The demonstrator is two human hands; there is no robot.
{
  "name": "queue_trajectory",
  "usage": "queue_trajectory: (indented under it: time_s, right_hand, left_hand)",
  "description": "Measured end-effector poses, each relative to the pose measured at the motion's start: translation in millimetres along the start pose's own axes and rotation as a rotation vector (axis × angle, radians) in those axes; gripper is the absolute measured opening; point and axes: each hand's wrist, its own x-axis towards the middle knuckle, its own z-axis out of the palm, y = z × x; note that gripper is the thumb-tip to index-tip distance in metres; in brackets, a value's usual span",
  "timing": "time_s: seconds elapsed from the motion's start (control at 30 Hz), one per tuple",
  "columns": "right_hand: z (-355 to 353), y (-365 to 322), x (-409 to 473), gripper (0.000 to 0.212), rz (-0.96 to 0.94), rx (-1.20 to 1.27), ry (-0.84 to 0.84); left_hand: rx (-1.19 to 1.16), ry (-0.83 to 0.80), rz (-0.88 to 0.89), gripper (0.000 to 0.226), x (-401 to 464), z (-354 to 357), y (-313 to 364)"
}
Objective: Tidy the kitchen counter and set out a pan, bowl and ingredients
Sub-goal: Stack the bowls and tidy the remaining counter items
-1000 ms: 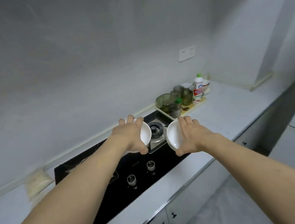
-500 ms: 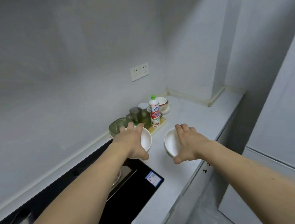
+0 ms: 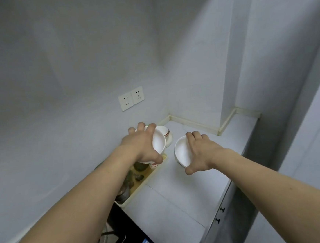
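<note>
We see two white bowls, plain and glossy inside, each held tilted with its opening facing the other. The left hand [image 3: 142, 145] grips the left bowl [image 3: 158, 141] by the rim, fingers curled over the far edge, thumb at the near edge. It hangs above the far end of a cream tray [image 3: 141, 184] by the wall. The right hand [image 3: 200, 152] grips the right bowl [image 3: 182, 151] the same way, fingers over the top rim, thumb below, above the bare counter [image 3: 180, 192]. The right bowl shows a faint dark mark near its lower outer edge; we cannot read it. The bowls are near each other, not touching.

Behind the left bowl sits another bowl with a dark rim line [image 3: 165, 131] on a saucer, mostly hidden. The tray holds greenish glassware, largely covered by the left forearm; we cannot tell pieces apart. The black hob [image 3: 126, 237] is cut off at the bottom edge, a sticker on its corner. A double socket [image 3: 131, 98] is on the wall. Small cabinet knobs [image 3: 220, 215] show below the counter edge.
</note>
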Motion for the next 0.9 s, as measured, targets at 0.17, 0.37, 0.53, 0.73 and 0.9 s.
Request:
queue_trajectory:
  time_s: [0.17,0.37,0.53,0.73,0.9]
  right_hand:
    - [-12.5,27.1,45.3,0.118,-0.016,-0.001,-0.012]
    - [-22.7,65.9,107.4,0.115,-0.047,-0.019,-0.034]
    - [-31.6,102.0,165.2,0.112,-0.073,-0.003,-0.02]
    - [-19.1,133.2,223.5,0.114,-0.102,0.037,-0.007]
    - [-2.1,136.8,266.7,0.116,-0.115,0.057,-0.036]
  left_hand:
    - [0.005,0.003,-0.014,0.117,46.7,-22.3,13.6]
    - [-0.045,0.011,-0.068,0.114,112.9,-29.9,31.4]
    - [-0.035,0.011,-0.102,0.112,170.9,-31.6,44.0]
    - [-0.03,0.002,-0.145,0.112,229.8,-26.0,46.4]
    - [-0.033,-0.031,-0.173,0.11,264.1,-18.2,34.6]
